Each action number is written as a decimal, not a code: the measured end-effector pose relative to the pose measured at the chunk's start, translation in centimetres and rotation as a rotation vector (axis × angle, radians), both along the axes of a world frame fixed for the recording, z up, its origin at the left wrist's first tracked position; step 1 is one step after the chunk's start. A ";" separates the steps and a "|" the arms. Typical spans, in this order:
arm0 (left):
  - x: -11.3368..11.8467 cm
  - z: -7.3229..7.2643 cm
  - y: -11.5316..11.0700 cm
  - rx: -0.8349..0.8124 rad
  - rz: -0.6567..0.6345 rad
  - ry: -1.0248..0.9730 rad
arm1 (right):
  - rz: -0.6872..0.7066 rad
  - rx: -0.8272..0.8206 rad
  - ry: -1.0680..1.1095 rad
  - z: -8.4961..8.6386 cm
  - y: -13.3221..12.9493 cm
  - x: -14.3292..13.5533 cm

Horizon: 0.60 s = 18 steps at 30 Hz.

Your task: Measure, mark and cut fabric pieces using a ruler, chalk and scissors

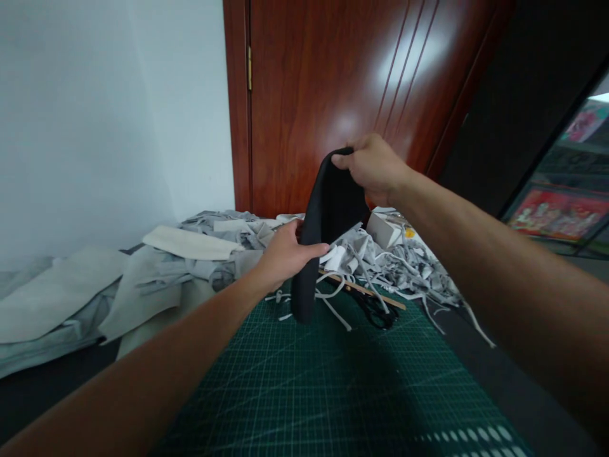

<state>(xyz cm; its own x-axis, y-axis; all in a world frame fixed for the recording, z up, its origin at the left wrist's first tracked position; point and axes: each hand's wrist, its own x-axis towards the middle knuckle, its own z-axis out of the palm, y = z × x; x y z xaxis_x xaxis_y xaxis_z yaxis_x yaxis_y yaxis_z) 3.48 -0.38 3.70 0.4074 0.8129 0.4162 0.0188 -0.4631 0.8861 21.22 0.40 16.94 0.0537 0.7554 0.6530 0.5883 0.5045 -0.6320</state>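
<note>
A piece of black fabric [311, 222] hangs in the air above the green cutting mat [333, 387], curved over at its top. My right hand [373, 168] pinches its upper edge between thumb and fingers. Lower down, my left hand [288, 251] grips the same fabric near its left side, thumb in front and fingers behind. The lower end dangles just over the mat. Behind it lie black-handled scissors [380, 312] and a wooden ruler-like strip [368, 291], both partly covered by pale scraps.
Grey and white cloth pieces [190, 244] are heaped on the left by the wall. Tangled grey strips [413, 263] pile up at the back right, beside a small white box [383, 230]. A reddish wooden door [309, 95] stands behind the work surface.
</note>
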 end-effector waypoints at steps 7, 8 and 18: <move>-2.2 0.2 -0.9 -0.434 -0.278 -0.172 | -0.090 0.046 0.059 -4.0 -4.5 3.2; -2.7 0.3 -1.1 -0.444 -0.291 -0.163 | -0.112 0.030 0.046 -4.6 -4.9 3.8; -7.8 1.9 -3.9 -0.436 -0.441 0.159 | 0.004 -0.275 0.199 -10.7 -10.4 6.1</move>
